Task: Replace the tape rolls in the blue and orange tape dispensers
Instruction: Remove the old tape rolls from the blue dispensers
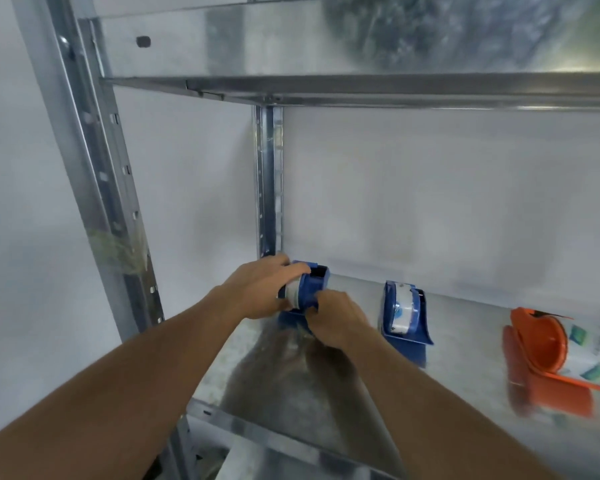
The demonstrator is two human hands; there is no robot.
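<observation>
Your left hand [257, 289] curls over the top of the blue tape dispenser [305, 289] at the back left corner of the metal shelf [458, 344], fingers wrapped round the white tape roll [293, 292] seated in it; your right hand [336, 318] pinches the dispenser's lower front edge. Likely you are seating the roll, so steady the smooth plastic body with the right and press the roll squarely onto its hub. A second blue dispenser [404, 313] stands near on the right, its curved shell cradling a white roll; the orange dispenser [548, 355] lies well apart, tilted, with a printed roll.
</observation>
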